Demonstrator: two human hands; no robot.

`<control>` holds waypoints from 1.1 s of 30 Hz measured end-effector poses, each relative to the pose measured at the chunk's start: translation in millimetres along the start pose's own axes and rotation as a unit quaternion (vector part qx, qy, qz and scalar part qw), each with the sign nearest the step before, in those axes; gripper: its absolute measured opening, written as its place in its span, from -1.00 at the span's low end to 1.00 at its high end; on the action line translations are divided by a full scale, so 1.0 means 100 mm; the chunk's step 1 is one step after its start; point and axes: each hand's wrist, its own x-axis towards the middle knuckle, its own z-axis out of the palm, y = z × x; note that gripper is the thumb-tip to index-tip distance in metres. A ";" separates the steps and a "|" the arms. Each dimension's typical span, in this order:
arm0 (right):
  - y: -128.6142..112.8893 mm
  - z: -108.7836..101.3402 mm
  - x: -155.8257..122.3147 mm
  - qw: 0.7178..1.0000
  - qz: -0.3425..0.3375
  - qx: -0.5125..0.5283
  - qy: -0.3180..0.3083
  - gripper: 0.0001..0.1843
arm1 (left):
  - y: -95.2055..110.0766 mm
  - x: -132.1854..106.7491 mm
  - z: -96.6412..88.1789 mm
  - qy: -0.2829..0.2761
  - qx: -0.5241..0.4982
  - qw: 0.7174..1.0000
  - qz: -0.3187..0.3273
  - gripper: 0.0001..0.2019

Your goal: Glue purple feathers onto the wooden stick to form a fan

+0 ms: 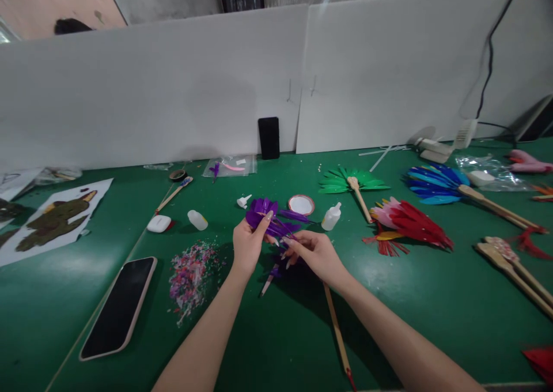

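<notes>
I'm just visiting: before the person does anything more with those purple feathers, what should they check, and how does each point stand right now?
1. Left hand grips the purple feathers: ok.
2. Right hand pinches the feathers' lower ends: ok.
3. Wooden stick lies under the right wrist, within reach: ok.
4. Small white bottle stands upright beside the round lid: ok.
5. Bottle capped or open: cannot tell.
6. Phone lies apart from the scrap pile: ok.
</notes>
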 end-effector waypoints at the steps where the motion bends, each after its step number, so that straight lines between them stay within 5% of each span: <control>1: 0.00 0.00 0.00 1.000 0.003 0.002 -0.013 -0.70 | -0.01 0.01 0.00 0.002 0.002 1.000 -0.001 -0.78; 4: -0.01 0.00 0.00 0.999 0.006 -0.010 -0.042 -0.69 | -0.02 0.02 -0.01 0.004 -0.004 1.000 -0.008 -0.77; 12: -0.01 0.00 -0.04 0.994 -0.030 -0.105 0.001 -0.72 | 0.01 0.01 -0.02 0.008 0.005 1.000 -0.010 -0.77; 28: -0.11 0.02 -0.04 0.998 -0.022 0.005 -0.062 -0.67 | 0.04 0.05 -0.06 -0.028 -0.053 0.998 -0.034 -0.75; 33: -0.10 -0.01 -0.04 0.996 -0.031 -0.033 -0.073 -0.71 | 0.02 0.06 -0.07 -0.047 -0.054 0.996 -0.052 -0.73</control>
